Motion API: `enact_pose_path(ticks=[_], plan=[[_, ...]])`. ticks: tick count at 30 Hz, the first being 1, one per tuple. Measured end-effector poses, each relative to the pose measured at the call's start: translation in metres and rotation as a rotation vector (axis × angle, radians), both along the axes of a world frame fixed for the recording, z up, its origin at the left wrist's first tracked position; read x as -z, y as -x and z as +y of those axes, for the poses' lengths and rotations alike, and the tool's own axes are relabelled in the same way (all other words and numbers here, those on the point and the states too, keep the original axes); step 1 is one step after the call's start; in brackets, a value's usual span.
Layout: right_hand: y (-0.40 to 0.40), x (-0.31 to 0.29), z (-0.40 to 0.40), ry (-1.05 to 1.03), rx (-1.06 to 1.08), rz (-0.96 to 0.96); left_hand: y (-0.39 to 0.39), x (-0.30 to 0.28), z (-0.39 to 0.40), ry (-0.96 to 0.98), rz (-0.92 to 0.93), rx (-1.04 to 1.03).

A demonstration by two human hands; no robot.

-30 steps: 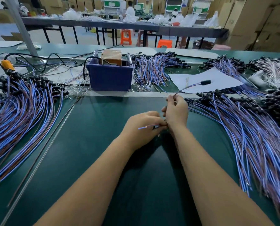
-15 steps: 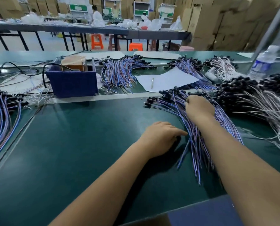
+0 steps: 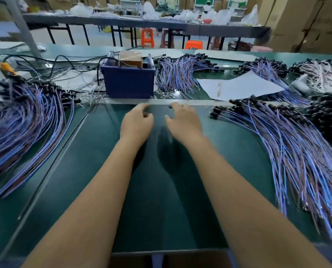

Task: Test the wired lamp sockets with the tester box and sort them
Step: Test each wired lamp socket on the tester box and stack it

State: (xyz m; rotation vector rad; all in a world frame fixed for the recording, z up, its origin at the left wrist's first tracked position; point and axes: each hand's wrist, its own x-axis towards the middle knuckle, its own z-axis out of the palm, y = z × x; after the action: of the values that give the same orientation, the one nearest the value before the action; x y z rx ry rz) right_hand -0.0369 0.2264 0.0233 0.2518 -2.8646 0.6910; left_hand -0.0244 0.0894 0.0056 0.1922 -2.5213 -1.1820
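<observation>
The tester box (image 3: 129, 82) stands upright at the far edge of the green worktop (image 3: 84, 151), just beyond both hands. Left hand (image 3: 137, 123) and right hand (image 3: 183, 122) hover blurred, fingers loosely curled, holding nothing visible. Socket bundles fan out left (image 3: 25, 122) and right (image 3: 287, 142), sockets pointing away. Paper (image 3: 238, 87) lies behind.

A green worktop (image 3: 107, 171) carries a blue box (image 3: 129, 82) near its middle back. Bundles of blue-wired sockets lie on it at the left (image 3: 24, 128), the right (image 3: 289, 151) and behind the box (image 3: 178, 74). A white sheet of paper (image 3: 238, 87) with a pen (image 3: 218, 88) on it lies right of the box.
</observation>
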Motion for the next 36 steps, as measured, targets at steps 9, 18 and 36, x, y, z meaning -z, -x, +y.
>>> enact_pose_path(ticks=[9, 18, 36], plan=[[0.009, 0.029, -0.074, -0.101, -0.13, 0.031, -0.005, 0.004, -0.103, 0.249, -0.022, -0.502], [0.013, 0.035, -0.074, -0.063, -0.127, 0.042, 0.012, 0.006, -0.11, 0.387, -0.345, -0.605], [0.009, 0.034, -0.074, -0.017, -0.118, 0.051, 0.003, 0.005, -0.115, 0.128, -0.124, -0.678]])
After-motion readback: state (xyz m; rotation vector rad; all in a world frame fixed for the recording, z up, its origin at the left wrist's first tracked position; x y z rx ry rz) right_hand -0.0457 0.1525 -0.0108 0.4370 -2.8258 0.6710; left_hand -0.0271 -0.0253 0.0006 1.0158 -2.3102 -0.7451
